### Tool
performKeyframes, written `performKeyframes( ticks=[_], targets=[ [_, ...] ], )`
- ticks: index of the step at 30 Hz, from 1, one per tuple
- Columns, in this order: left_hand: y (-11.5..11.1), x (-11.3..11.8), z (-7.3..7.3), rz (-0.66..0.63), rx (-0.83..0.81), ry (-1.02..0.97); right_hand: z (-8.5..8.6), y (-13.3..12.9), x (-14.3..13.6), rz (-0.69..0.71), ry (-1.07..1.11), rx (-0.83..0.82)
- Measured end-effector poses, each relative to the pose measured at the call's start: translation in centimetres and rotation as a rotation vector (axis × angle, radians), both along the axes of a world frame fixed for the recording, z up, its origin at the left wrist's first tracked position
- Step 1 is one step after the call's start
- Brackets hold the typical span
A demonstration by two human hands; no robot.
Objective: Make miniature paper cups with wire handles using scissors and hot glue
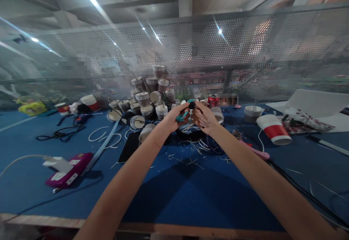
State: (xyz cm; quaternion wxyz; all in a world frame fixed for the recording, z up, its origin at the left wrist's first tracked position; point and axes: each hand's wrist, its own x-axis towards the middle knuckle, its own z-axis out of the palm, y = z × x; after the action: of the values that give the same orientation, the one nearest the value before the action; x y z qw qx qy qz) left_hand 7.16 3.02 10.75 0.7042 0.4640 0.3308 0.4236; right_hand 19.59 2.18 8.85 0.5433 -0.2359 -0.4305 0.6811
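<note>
Both my arms reach forward over the blue table, and the hands meet near the middle of the view. My left hand (177, 117) is closed, with something teal showing at its fingers. A small black piece (192, 105) sits between the fingertips of both hands. My right hand (204, 118) has its fingers curled in and touches the black piece from the right. Below the hands lies a dark coil (191, 134) among white strands. The finer shape of the held pieces is too small to make out.
Many small white-rimmed cups (143, 99) are stacked behind and left. A purple power strip (69, 170) with a white plug and a black phone (130, 147) lie left. At right are a red-and-white cup (274, 129), a pink tool (257, 152) and cables. A mesh screen (169, 51) stands behind.
</note>
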Motion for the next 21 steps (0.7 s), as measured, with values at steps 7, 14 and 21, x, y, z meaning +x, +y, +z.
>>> performKeyframes(
  ticks=[7, 14, 21],
  targets=[
    [-0.5, -2.5, -0.2, 0.079, 0.083, -0.060, 0.1, 0.8, -2.6, 0.140, 0.150, -0.004],
    [1.2, -6.9, -1.6, 0.252, 0.224, -0.054, -0.2, 2.8, -6.5, 0.098, -0.020, 0.146],
    [2.6, -9.7, -4.0, 0.296, 0.208, 0.060, -2.3, 4.7, -8.4, 0.081, -0.296, 0.184]
  ],
)
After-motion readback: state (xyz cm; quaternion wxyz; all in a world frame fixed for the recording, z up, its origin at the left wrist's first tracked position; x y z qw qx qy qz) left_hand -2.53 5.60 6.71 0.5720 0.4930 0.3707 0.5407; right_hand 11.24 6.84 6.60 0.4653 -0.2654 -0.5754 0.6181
